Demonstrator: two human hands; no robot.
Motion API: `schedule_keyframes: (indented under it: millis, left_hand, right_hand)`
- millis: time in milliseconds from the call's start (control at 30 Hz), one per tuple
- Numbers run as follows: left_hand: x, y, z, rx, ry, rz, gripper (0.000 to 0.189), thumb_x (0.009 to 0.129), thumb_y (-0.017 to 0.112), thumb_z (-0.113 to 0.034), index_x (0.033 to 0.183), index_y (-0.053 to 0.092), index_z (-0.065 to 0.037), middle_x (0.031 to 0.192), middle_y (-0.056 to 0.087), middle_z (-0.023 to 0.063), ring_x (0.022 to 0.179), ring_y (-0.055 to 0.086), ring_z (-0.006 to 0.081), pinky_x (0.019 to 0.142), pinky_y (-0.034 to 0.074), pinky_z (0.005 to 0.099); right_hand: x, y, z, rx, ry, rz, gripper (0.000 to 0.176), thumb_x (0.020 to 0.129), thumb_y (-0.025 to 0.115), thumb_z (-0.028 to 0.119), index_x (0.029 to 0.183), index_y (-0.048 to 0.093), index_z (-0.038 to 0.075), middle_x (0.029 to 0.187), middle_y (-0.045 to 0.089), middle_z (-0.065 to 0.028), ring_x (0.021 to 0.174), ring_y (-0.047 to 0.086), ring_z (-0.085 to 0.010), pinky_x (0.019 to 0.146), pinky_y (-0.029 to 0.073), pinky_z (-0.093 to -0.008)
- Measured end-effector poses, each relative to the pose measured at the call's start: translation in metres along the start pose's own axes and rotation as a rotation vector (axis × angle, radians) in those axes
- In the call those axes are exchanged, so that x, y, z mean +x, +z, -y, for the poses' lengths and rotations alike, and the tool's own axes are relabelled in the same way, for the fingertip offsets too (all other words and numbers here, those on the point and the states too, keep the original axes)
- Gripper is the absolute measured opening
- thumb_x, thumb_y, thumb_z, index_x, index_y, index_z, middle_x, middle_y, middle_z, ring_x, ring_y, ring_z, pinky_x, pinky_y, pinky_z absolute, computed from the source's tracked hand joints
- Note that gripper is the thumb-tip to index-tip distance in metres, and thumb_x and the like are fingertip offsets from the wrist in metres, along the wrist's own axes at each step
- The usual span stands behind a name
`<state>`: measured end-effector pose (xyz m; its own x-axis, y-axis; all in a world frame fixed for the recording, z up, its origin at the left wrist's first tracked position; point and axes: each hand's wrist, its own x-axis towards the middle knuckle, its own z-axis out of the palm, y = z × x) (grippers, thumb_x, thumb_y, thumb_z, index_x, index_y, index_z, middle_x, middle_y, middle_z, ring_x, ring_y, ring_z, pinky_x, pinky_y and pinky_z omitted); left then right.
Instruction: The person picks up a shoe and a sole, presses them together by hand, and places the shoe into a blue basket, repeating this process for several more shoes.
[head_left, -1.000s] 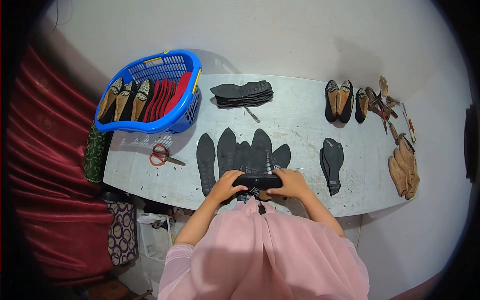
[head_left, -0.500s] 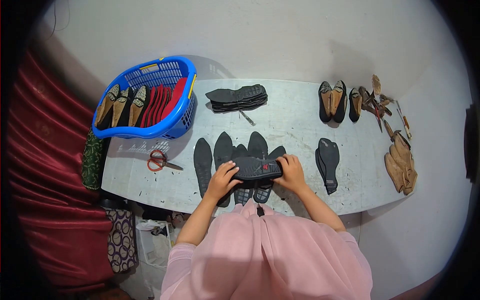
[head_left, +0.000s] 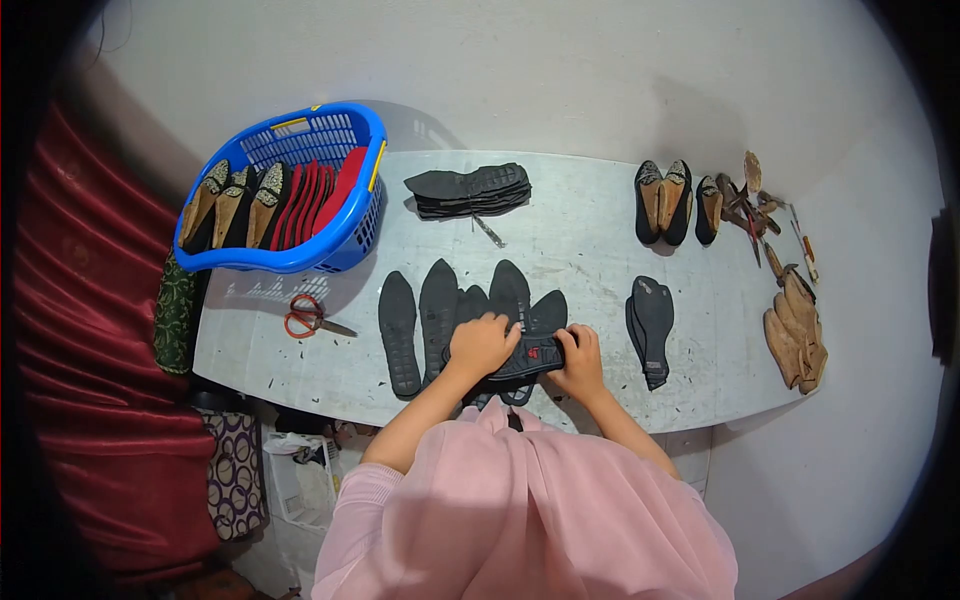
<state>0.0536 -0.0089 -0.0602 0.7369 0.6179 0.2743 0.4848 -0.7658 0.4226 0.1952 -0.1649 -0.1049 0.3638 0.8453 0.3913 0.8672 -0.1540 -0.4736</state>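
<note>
A black shoe sole (head_left: 532,354) with a small red mark lies crosswise between my hands, low over other soles. My left hand (head_left: 484,346) is laid over its left part, fingers bent and close together. At the sole's right end, my right hand (head_left: 578,362) grips it between thumb and fingers. Beneath and behind are several black soles on the table, among them a tall one (head_left: 510,292) and, at the left, a separate one (head_left: 399,335). The lower soles are partly hidden by my hands and the held sole.
On the table (head_left: 590,245) stand a blue basket (head_left: 352,222) with shoes and red pieces, red-handled scissors (head_left: 305,317), a stack of black soles (head_left: 470,190), a sole pair (head_left: 652,325), finished shoes (head_left: 663,203), tools (head_left: 752,215) and brown shoe forms (head_left: 797,335).
My left hand has moved from the sole's left end onto its top, covering more of it. The held sole sits slightly lower. The whole view has shifted a little.
</note>
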Motion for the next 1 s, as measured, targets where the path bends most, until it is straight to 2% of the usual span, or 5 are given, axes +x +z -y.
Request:
schedule_keyframes:
  millis: [200, 367, 567, 767, 1000]
  left_hand:
    - [0.007, -0.003, 0.004, 0.048, -0.006, 0.2, 0.037, 0.088, 0.05, -0.036, 0.075, 0.064, -0.005, 0.069, 0.063, 0.0162, 0.058, 0.063, 0.0325, 0.053, 0.051, 0.0413]
    - [0.004, 0.0, 0.002, 0.05, 0.047, 0.169, 0.037, 0.089, 0.048, -0.035, 0.074, 0.064, -0.005, 0.068, 0.062, 0.016, 0.059, 0.062, 0.0331, 0.054, 0.05, 0.0423]
    - [0.01, 0.001, -0.003, 0.053, 0.047, 0.182, 0.037, 0.089, 0.048, -0.035, 0.073, 0.064, -0.005, 0.067, 0.062, 0.0155, 0.059, 0.061, 0.0333, 0.054, 0.049, 0.0431]
    - [0.018, 0.0, -0.002, 0.063, 0.012, 0.284, 0.039, 0.089, 0.048, -0.036, 0.073, 0.065, -0.004, 0.07, 0.063, 0.0164, 0.062, 0.063, 0.033, 0.056, 0.05, 0.0423]
    - [0.011, 0.001, -0.004, 0.061, 0.046, 0.227, 0.039, 0.089, 0.048, -0.037, 0.076, 0.065, -0.004, 0.07, 0.063, 0.0159, 0.063, 0.063, 0.0326, 0.056, 0.05, 0.0423]
  right_hand:
    - [0.03, -0.039, 0.01, 0.043, 0.018, 0.269, 0.072, 0.056, 0.076, 0.048, 0.114, 0.057, 0.011, 0.111, 0.053, -0.0137, 0.105, 0.049, -0.0324, 0.093, 0.033, -0.0441]
    - [0.05, -0.03, 0.002, 0.272, 0.276, 0.311, 0.043, 0.089, 0.048, 0.042, 0.095, 0.066, 0.004, 0.087, 0.065, -0.019, 0.08, 0.062, -0.0319, 0.072, 0.048, -0.0394]
    - [0.042, 0.006, -0.009, -0.08, 0.293, 0.147, 0.042, 0.091, 0.043, 0.031, 0.067, 0.064, 0.004, 0.063, 0.061, -0.0168, 0.058, 0.059, -0.0367, 0.054, 0.045, -0.0456]
    - [0.066, 0.002, 0.001, -0.235, 0.27, 0.454, 0.046, 0.091, 0.039, 0.035, 0.07, 0.066, 0.004, 0.071, 0.064, -0.0196, 0.067, 0.062, -0.0375, 0.059, 0.048, -0.047]
    - [0.066, 0.011, 0.018, -0.101, 0.325, 0.401, 0.044, 0.086, 0.042, 0.035, 0.069, 0.069, 0.004, 0.069, 0.064, -0.0214, 0.067, 0.064, -0.0384, 0.065, 0.05, -0.0477]
